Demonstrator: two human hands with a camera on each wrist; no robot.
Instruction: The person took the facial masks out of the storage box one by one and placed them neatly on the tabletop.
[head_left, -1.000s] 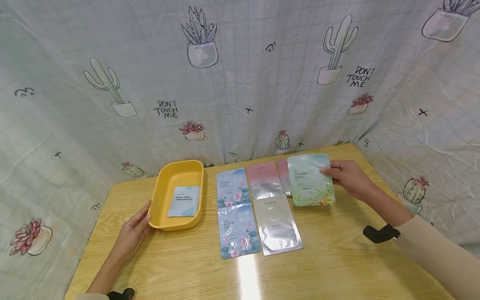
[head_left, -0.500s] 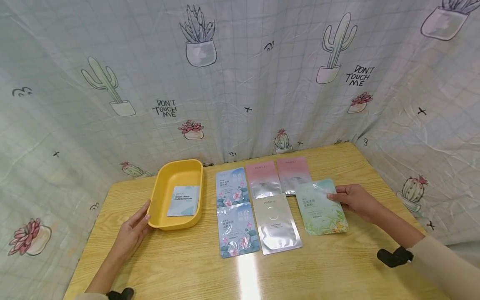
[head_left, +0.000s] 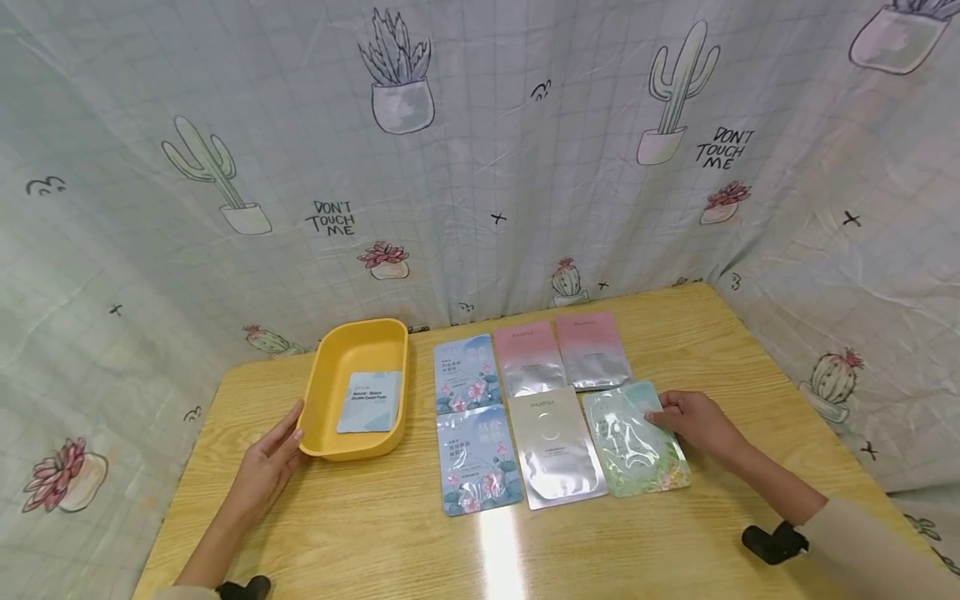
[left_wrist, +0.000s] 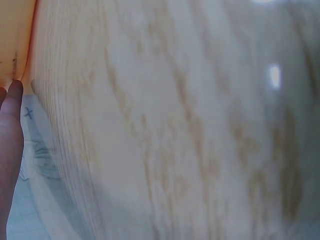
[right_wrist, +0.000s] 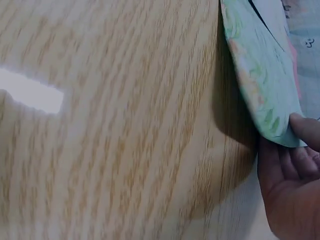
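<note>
My right hand [head_left: 701,425] pinches the right edge of a green floral sheet-mask packet [head_left: 633,442] between thumb and fingers. In the right wrist view, the packet [right_wrist: 265,75] is tilted with its near edge above the table. It lies beside a gold-and-silver mask packet [head_left: 557,450], below two pink ones [head_left: 528,358] [head_left: 592,350]. Two blue lotus-print packets [head_left: 467,375] [head_left: 478,458] form the left column. My left hand [head_left: 262,467] rests against the near left side of a yellow plastic tray [head_left: 309,408], fingers fairly straight. A small light-blue packet [head_left: 369,402] lies inside the tray.
The wooden table [head_left: 360,533] ends at the back against a hanging curtain [head_left: 480,150] with cactus prints, which also runs down both sides. Bare wood shows in front of the packets and between tray and left column.
My right hand has brought the green packet down and toward me, from over the right pink packet to beside the gold-and-silver one. The left hand and tray have stayed put.
</note>
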